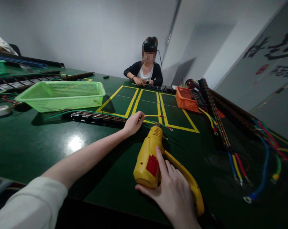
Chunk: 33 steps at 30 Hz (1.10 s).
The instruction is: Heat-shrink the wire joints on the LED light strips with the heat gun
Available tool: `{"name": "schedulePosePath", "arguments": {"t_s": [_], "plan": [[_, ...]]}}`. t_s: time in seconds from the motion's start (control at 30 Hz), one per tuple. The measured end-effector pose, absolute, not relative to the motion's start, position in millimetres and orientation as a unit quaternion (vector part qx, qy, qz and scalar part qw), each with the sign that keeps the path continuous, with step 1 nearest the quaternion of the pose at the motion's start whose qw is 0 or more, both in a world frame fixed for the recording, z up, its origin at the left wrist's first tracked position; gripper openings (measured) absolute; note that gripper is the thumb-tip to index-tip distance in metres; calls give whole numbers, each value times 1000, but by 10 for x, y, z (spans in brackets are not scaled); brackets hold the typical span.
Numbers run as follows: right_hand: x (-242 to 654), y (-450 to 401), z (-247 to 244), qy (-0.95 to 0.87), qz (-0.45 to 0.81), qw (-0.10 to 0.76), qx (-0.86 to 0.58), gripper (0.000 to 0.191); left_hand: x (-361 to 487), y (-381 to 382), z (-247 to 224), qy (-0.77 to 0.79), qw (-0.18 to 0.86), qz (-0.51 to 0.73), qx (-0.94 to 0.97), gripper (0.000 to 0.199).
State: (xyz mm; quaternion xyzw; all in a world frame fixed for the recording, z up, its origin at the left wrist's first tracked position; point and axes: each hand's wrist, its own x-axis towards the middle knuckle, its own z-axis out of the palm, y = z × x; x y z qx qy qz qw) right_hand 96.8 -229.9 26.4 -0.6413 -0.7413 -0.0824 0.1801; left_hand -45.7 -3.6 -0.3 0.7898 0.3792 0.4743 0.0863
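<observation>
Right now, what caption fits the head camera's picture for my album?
Left hand holds wires, right hand holds a yellow heat gun.

The right hand (174, 187) grips a yellow heat gun (147, 162) above the near edge of the green table (105, 190), its nozzle pointing away toward the wires. The left hand (133, 123) holds a bundle of wires (98, 115) farther in from that edge. Beyond the bundle sits a light green basket (69, 95); an orange basket (187, 98) stands toward the right edge. A person (145, 71) sits at the far edge, hands on a dark strip (158, 88).
</observation>
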Motion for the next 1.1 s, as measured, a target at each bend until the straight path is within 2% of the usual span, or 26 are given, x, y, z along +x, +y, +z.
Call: {"name": "schedulePosePath", "arguments": {"t_s": [0.5,1.1], "plan": [[1056,-2308,237,-729,-114,174,-652,114,-453,-49,3,382,77,469,793,14],[816,-2210,264,-747,-71,187,-634,121,-463,-43,-6,381,60,468,795,13]]}}
